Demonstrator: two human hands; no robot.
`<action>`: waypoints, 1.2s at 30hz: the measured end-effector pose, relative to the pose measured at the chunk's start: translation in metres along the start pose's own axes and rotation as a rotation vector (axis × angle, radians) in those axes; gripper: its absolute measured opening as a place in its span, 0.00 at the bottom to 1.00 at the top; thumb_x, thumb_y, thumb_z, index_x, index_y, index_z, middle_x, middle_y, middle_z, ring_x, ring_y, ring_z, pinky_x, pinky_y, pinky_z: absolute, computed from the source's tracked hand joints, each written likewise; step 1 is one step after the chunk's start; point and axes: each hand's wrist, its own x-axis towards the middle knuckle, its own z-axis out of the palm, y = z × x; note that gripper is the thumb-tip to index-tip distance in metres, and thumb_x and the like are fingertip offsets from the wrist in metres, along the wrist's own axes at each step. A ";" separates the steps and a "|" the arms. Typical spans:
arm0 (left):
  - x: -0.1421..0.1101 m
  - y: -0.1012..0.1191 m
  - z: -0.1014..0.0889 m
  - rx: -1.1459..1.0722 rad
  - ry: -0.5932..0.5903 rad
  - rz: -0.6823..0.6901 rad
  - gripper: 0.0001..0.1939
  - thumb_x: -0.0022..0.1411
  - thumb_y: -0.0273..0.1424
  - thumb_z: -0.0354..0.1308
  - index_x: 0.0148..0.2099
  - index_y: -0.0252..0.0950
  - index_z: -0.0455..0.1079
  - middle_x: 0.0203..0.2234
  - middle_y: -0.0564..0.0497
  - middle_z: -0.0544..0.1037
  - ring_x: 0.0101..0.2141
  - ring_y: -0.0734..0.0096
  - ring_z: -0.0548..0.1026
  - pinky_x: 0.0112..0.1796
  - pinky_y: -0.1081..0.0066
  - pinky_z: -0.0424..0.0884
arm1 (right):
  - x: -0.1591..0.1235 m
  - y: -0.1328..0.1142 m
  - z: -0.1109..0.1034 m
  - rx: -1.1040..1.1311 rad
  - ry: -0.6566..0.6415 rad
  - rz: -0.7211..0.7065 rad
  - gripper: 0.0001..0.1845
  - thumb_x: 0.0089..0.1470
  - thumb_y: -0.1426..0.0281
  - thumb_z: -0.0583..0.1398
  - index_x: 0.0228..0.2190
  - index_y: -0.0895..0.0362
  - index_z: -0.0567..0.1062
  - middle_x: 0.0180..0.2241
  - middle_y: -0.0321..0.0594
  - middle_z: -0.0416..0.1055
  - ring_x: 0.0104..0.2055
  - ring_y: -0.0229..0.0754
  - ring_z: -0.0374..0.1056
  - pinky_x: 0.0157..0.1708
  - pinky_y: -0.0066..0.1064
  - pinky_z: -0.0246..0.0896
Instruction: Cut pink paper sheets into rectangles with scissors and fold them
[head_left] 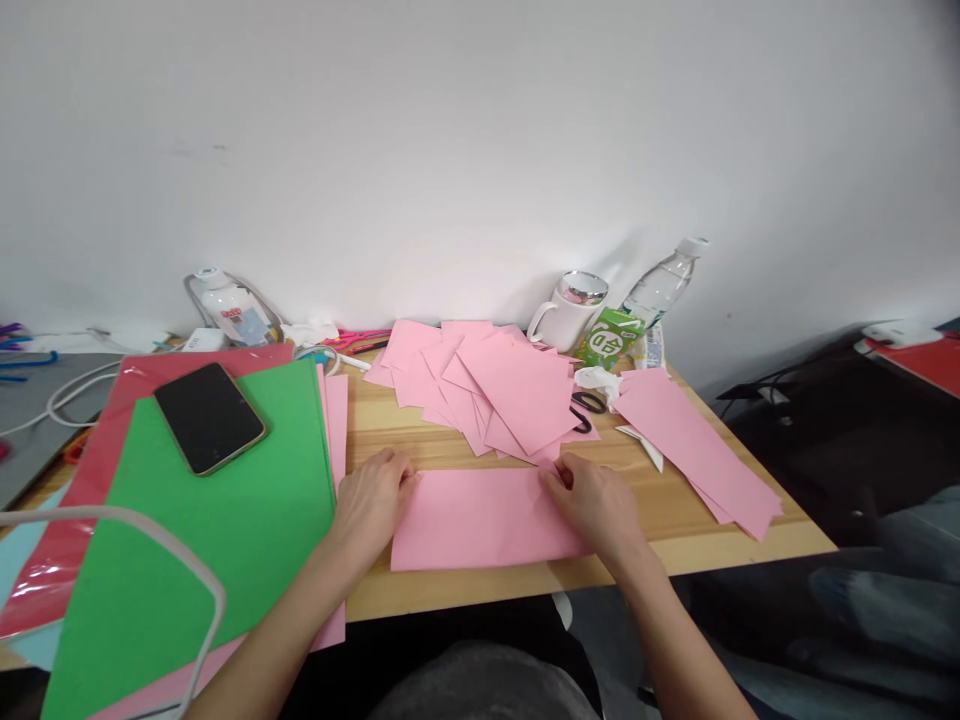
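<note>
Paper (pixel 480 520), pink and rectangular, is lying on the wooden table (pixel 379 415) in front of the wearer, just inside the front edge. I am observing it remotely through the head camera. Its surface is presenting an even, matte colour, without print or marks that I am able to make out. The long side is running left to right; the near edge is sloping slightly and looking softly rounded rather than crisp. I am finding no visible tear. I cannot tell how many layers are lying one on another.

The left hand (pixel 376 492) is bearing on the far left corner, its fingers drawn together and pinching the paper there. The right hand (pixel 595 497) is gripping the far right corner between thumb and forefinger, and is covering part of the right edge.

Beyond the paper, a loose pile of pink sheets (pixel 517 385) is lying fanned at mixed angles, with black scissor handles (pixel 589 402) showing at its right. To the right, pink strips (pixel 694 455) are overlapping one another near the table's side edge. To the left, a green sheet (pixel 225 530) is bearing a dark-screened phone (pixel 210 415). At the wall I am noting a white mug (pixel 566 318) standing beside a green packet (pixel 611 338).
</note>
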 end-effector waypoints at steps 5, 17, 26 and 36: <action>0.001 -0.004 0.006 0.042 0.065 0.053 0.11 0.61 0.31 0.45 0.42 0.37 0.66 0.37 0.46 0.71 0.37 0.61 0.71 0.30 0.68 0.63 | -0.002 -0.002 -0.001 -0.046 0.041 0.020 0.09 0.54 0.63 0.54 0.30 0.56 0.67 0.28 0.42 0.70 0.29 0.44 0.66 0.21 0.27 0.43; -0.006 0.002 0.010 0.053 -0.052 0.459 0.16 0.63 0.24 0.39 0.35 0.34 0.68 0.35 0.46 0.71 0.36 0.65 0.68 0.39 0.65 0.65 | -0.003 -0.020 -0.004 -0.036 -0.109 -0.353 0.11 0.52 0.80 0.51 0.33 0.60 0.71 0.36 0.45 0.69 0.35 0.42 0.67 0.34 0.29 0.55; -0.016 0.025 0.032 0.432 0.048 0.466 0.14 0.62 0.29 0.46 0.43 0.27 0.69 0.33 0.40 0.71 0.37 0.55 0.69 0.39 0.59 0.66 | -0.013 -0.047 0.005 -0.103 -0.130 -0.508 0.15 0.55 0.82 0.48 0.40 0.59 0.68 0.39 0.46 0.68 0.40 0.44 0.64 0.36 0.30 0.55; -0.024 0.019 0.043 0.385 0.036 0.434 0.42 0.48 0.48 0.60 0.58 0.26 0.58 0.47 0.30 0.67 0.47 0.46 0.65 0.48 0.53 0.59 | -0.048 -0.071 0.022 -0.198 -0.039 -0.661 0.11 0.57 0.70 0.53 0.41 0.60 0.69 0.36 0.48 0.68 0.39 0.52 0.60 0.34 0.39 0.52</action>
